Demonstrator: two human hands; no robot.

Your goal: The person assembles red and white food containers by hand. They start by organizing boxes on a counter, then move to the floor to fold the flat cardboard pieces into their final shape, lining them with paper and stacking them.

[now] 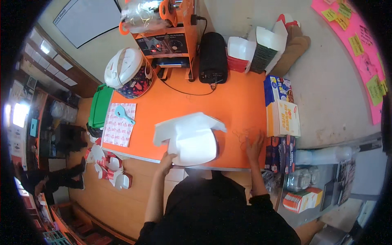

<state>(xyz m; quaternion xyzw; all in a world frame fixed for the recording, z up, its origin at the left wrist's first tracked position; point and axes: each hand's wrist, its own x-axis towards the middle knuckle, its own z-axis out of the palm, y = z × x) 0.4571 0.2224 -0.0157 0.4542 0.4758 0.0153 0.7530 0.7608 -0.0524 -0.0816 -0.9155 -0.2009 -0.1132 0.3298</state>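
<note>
An unfolded white paper food box stands near the front edge of the orange table, its flaps spread open toward the far side. My left hand grips the box's near left corner, thumb on the inside. Off to the right, my right hand reaches down to the tabletop with its fingers apart. Beside those fingertips lie a few thin rubber bands; whether the fingers touch them is too small to tell.
At the back are a rice cooker, an orange sealing machine, a black speaker and stacked paper boxes. Printed sheets bear a light-blue paddle. Cartons line the right edge. Red-and-white boxes sit lower left.
</note>
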